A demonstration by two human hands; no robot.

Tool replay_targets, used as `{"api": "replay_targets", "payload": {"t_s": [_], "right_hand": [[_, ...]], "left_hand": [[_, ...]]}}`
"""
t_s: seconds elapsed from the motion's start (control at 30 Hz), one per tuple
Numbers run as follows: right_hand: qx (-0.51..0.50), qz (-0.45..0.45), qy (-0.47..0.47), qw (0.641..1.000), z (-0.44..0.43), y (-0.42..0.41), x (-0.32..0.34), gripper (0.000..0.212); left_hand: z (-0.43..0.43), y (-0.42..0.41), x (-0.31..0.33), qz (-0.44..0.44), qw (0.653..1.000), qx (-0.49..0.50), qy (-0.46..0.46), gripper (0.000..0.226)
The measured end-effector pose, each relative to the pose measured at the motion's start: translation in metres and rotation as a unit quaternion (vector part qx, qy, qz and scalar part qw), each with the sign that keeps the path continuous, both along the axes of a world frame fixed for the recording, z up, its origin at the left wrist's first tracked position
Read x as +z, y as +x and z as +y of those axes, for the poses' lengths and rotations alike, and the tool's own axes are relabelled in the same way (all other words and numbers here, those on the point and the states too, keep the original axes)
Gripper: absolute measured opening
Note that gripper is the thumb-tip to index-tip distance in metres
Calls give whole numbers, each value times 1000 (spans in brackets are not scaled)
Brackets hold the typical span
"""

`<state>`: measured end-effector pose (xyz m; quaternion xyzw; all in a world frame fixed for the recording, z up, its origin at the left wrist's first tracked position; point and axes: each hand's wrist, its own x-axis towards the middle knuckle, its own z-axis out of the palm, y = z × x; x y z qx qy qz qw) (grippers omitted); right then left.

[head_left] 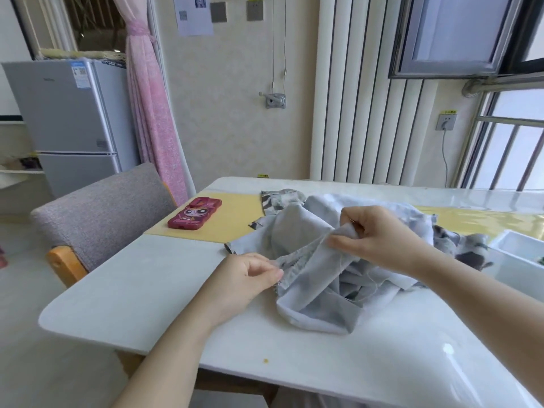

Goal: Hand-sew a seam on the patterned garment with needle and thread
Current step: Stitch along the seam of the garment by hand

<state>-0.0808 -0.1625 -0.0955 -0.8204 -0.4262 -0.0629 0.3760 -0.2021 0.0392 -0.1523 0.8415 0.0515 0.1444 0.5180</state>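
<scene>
Head cam: L hand [244, 278], R hand [379, 237] pinch garment [297, 231]; fridge label [80, 73] blurry.

Matt cloth garment [309, 260] — glossy, smooth table [147, 290].

No words can be read. The sticker [80, 74] on the fridge [59, 113], the paper sheet [192, 14] on the wall [232, 128] and the yellow tags [449, 112] above the sockets [446, 122] are too blurred.
</scene>
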Motion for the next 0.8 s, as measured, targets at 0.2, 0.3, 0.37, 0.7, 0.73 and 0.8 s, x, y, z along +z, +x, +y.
{"api": "replay_targets", "payload": {"t_s": [0.2,0.3,0.37,0.7,0.73,0.8], "right_hand": [[17,29,18,999,6,-5,3,42],[21,17,10,1000,7,-9,5,43],[22,16,6,1000,7,-10,8,43],[36,13,-15,999,8,-17,15,48],[36,12,-15,999,7,-17,16,48],[37,9,-15,999,6,-18,16,49]], "left_hand": [[-1,0,1,11,998,25,-53,3],[-5,-1,8,13,999,36,13,15],[-12,-1,15,-4,996,53,72,20],[-49,19,34,-188,949,79,242,25],[-51,20,34,-199,946,78,246,23],[-54,23,33,-216,942,74,246,19]]}}
